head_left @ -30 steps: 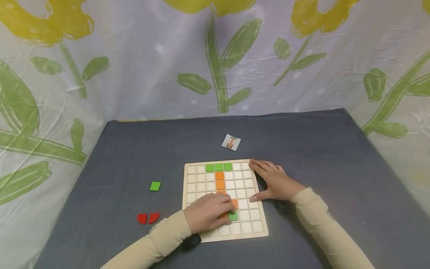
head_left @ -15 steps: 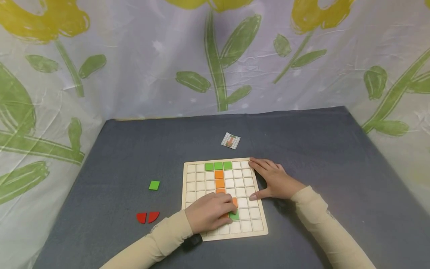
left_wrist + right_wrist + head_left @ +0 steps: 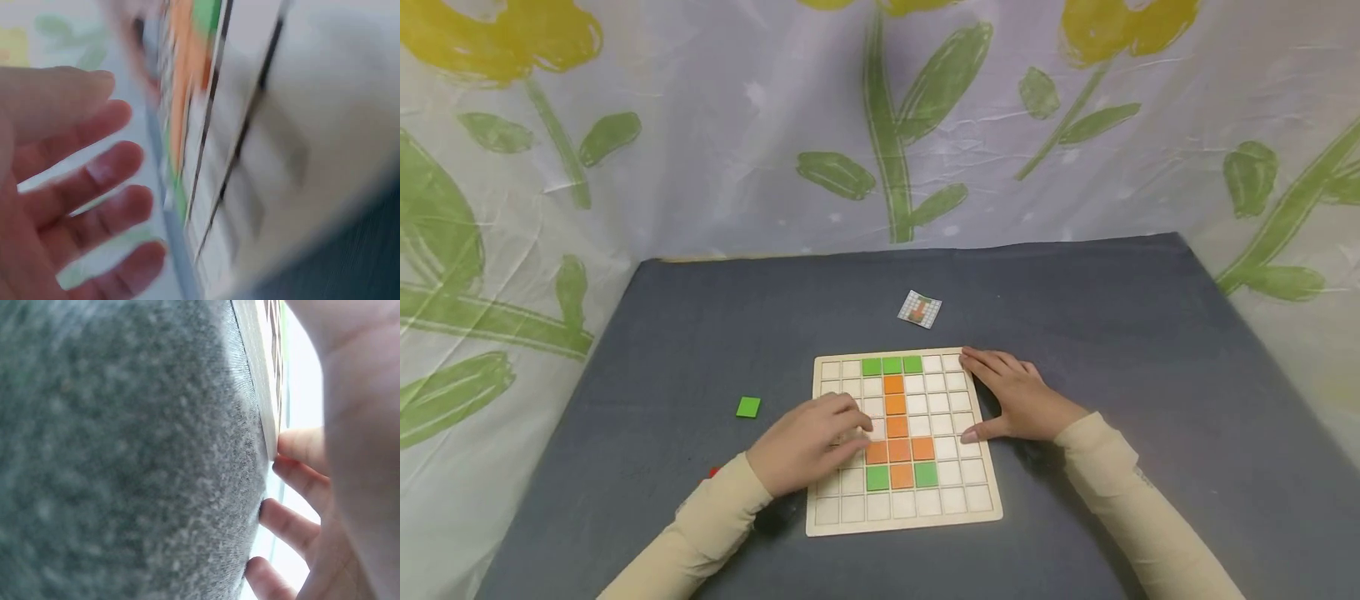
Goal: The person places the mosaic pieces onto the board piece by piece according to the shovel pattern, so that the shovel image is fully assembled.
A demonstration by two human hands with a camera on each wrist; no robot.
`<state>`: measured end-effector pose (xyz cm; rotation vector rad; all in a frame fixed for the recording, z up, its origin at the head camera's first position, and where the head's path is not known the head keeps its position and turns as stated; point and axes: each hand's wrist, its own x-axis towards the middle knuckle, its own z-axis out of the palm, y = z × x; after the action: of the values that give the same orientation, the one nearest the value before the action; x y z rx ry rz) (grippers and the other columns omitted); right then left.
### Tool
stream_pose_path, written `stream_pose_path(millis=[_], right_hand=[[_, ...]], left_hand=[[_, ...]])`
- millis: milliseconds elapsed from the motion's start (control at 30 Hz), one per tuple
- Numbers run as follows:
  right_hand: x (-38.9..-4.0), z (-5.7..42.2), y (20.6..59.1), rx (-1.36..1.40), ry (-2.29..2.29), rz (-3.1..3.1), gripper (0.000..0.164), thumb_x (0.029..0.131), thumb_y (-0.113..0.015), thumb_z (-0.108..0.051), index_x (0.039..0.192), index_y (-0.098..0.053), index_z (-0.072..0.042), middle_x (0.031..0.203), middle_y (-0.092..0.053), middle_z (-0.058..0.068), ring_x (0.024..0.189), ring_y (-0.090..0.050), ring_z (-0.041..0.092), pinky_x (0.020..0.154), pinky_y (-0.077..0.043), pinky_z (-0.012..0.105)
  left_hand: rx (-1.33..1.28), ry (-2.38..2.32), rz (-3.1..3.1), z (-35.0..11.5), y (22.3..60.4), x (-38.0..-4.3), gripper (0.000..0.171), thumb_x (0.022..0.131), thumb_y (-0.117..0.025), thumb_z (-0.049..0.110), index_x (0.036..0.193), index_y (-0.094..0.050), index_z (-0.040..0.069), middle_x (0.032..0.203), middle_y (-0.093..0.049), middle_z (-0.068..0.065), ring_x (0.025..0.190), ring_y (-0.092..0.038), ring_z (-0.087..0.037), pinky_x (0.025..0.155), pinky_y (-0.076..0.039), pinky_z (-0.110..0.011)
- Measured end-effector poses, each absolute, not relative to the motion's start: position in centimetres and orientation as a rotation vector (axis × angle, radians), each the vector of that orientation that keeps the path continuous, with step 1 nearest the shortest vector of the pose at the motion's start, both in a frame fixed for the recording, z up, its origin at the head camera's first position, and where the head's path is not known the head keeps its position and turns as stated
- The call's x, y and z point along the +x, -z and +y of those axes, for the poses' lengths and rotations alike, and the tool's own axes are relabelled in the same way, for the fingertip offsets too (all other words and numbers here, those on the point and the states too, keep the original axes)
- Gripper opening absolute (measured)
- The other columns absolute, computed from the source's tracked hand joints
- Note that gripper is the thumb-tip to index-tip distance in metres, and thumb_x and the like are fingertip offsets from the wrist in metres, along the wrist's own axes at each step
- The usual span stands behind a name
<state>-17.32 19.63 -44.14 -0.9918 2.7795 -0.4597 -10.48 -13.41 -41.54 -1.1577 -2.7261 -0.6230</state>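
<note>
A pale wooden grid board (image 3: 966,500) lies on the table with green tiles (image 3: 892,365) in its far row. Orange tiles (image 3: 897,427) run down the middle to a short crossing row, and green tiles flank the lowest orange one. Over the board's left side is my left hand (image 3: 805,442), its fingers loosely bent and holding nothing; the left wrist view shows the fingers apart in the air. My right hand (image 3: 1018,402) rests along the board's right edge, fingertips at the far corner and thumb on the near squares. In the right wrist view, fingers (image 3: 303,450) touch the board's corner.
A loose green tile (image 3: 748,407) lies on the dark table left of the board. One red piece (image 3: 714,472) peeks out beside my left sleeve, which hides most of it. Beyond the board is a small pattern card (image 3: 919,309). A flower-printed cloth stands behind the table.
My left hand has lifted off the lower middle tiles and moved left, uncovering orange and green tiles. Its sleeve now covers most of the red pieces. The right hand stays on the board's edge.
</note>
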Motion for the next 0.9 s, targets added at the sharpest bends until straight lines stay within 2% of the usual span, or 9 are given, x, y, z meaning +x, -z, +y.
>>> stream_pose_path(millis=[133,267,400,533,633,900], right_hand=[[-17.3,19.7,44.0,-0.994,0.473,2.773,0.114,0.068,-0.068,-0.074,0.152,-0.026,-0.01,0.157,-0.026,0.005,0.139,-0.027,0.027,0.101,-0.031,0.056],[-17.2,19.6,43.9,-1.004,0.481,2.774,0.113,0.068,-0.07,-0.072,0.152,-0.027,-0.009,0.156,-0.027,0.006,0.139,-0.028,0.027,0.1,-0.031,0.056],[-17.2,19.7,43.9,-1.009,0.468,2.785,0.113,0.068,-0.069,-0.072,0.151,-0.027,-0.008,0.156,-0.027,0.007,0.138,-0.029,0.028,0.099,-0.032,0.056],[-17.1,19.8,44.0,-1.013,0.469,2.79,0.113,0.068,-0.069,-0.072,0.151,-0.027,-0.008,0.156,-0.028,0.007,0.138,-0.029,0.028,0.098,-0.033,0.056],[-17.1,19.8,44.0,-1.013,0.477,2.788,0.113,0.068,-0.07,-0.071,0.151,-0.027,-0.008,0.156,-0.028,0.007,0.138,-0.029,0.028,0.098,-0.033,0.056],[-17.2,19.7,43.8,-0.998,0.472,2.782,0.113,0.068,-0.07,-0.071,0.152,-0.026,-0.009,0.156,-0.027,0.007,0.138,-0.028,0.028,0.099,-0.032,0.056]], left_hand=[[-0.918,0.535,-2.786,-17.0,40.8,-11.3,0.017,0.088,-0.071,0.025,0.103,-0.07,0.016,0.098,-0.062,0.003,0.086,-0.057,-0.011,0.074,-0.049,-0.033],[-0.71,0.428,-2.846,-20.4,41.0,-11.7,0.024,0.083,-0.076,0.026,0.104,-0.07,0.015,0.099,-0.064,-0.001,0.089,-0.061,-0.019,0.071,-0.045,-0.039],[-0.587,0.389,-2.933,-22.9,41.7,-11.8,0.034,0.08,-0.078,0.028,0.109,-0.068,0.011,0.103,-0.063,-0.005,0.094,-0.06,-0.025,0.07,-0.043,-0.043],[-0.524,0.384,-3.014,-24.3,42.5,-11.6,0.044,0.079,-0.078,0.033,0.113,-0.066,0.008,0.102,-0.06,-0.008,0.092,-0.058,-0.026,0.069,-0.044,-0.044],[-0.479,0.391,-3.042,-24.8,42.9,-11.5,0.043,0.08,-0.077,0.034,0.112,-0.067,0.008,0.101,-0.06,-0.008,0.09,-0.058,-0.025,0.068,-0.043,-0.043],[-0.443,0.491,-3.047,-25.0,43.1,-11.6,0.027,0.082,-0.077,0.029,0.1,-0.067,0.012,0.093,-0.06,-0.002,0.081,-0.058,-0.018,0.067,-0.037,-0.038]])
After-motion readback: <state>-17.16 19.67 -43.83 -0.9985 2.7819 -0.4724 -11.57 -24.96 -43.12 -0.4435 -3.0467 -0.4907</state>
